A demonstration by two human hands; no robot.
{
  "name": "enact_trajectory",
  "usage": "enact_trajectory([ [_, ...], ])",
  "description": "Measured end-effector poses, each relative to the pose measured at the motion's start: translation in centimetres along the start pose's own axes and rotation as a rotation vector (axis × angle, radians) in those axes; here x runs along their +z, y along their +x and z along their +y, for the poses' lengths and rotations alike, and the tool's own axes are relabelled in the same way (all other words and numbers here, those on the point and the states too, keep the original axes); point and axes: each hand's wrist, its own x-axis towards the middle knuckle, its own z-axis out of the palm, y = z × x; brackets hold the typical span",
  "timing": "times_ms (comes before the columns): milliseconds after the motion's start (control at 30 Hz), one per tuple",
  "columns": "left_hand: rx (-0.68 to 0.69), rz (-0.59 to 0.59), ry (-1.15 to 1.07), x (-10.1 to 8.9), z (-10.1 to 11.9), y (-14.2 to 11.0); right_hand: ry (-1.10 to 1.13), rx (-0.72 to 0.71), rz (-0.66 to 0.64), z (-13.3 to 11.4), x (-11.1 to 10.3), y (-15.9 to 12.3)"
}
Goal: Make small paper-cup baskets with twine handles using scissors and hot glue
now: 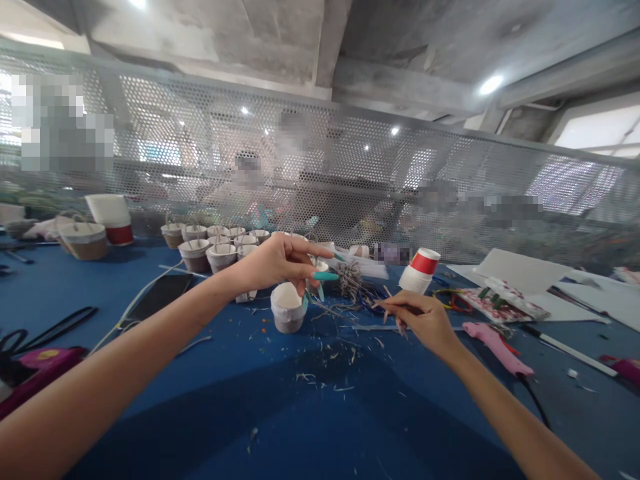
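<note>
My left hand [280, 263] reaches over a small cup [289, 319] with a white upper band and a greyish-brown lower part. Its fingers are apart, with long teal tips; one lower tip is close to the cup's rim, and I cannot tell if it touches. I see nothing held in this hand. To the right, my right hand [423, 320] is pinched just above the table, beside a tangled heap of grey-brown strands [350, 279]. Something thin and tan shows at its fingertips, too small to name.
Several handled little buckets [194, 255] stand behind my left arm. Stacked red-and-white paper cups [425, 261] are at the back right. A pink glue gun [497, 348] lies right, a purple tool [45, 363] left. Scraps litter the blue table [300, 433]; a perforated panel [350, 180] rises behind.
</note>
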Motion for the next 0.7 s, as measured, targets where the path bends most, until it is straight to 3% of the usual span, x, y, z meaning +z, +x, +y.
enact_trajectory([
  [367,-0.02,-0.066,0.115,0.01,0.41,-0.08,-0.052,-0.05,0.0,-0.78,0.12,0.21],
  [700,0.018,-0.018,0.187,-0.43,-0.26,0.12,-0.041,-0.012,0.052,-0.09,0.15,0.04],
])
